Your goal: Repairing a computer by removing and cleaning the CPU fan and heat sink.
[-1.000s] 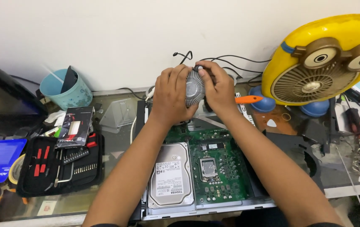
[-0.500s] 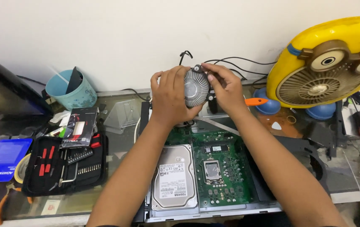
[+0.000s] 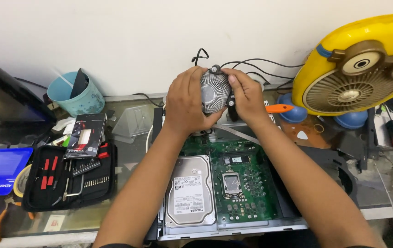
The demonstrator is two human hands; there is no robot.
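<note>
Both my hands hold a round silver finned heatsink cooler point(image 3: 214, 93) up above an opened computer case. My left hand point(image 3: 185, 103) cups its left side and my right hand point(image 3: 248, 97) grips its right side near a black mounting leg. Black wires point(image 3: 251, 62) trail from the cooler toward the wall. Below lies the green motherboard point(image 3: 247, 183) with its bare processor socket point(image 3: 231, 182), and a silver hard drive point(image 3: 190, 190) sits left of it in the case.
A black open tool kit point(image 3: 70, 177) with red-handled bits lies at left, beside a blue box point(image 3: 1, 170) and a teal cup point(image 3: 75, 94). A yellow fan point(image 3: 362, 64) stands at right. An orange-handled screwdriver point(image 3: 279, 109) rests behind the case. A dark monitor point(image 3: 3, 98) is far left.
My hands have lifted the cooler slightly higher and tilted it, its finned face now turned more toward me. The camera view shifted a little.
</note>
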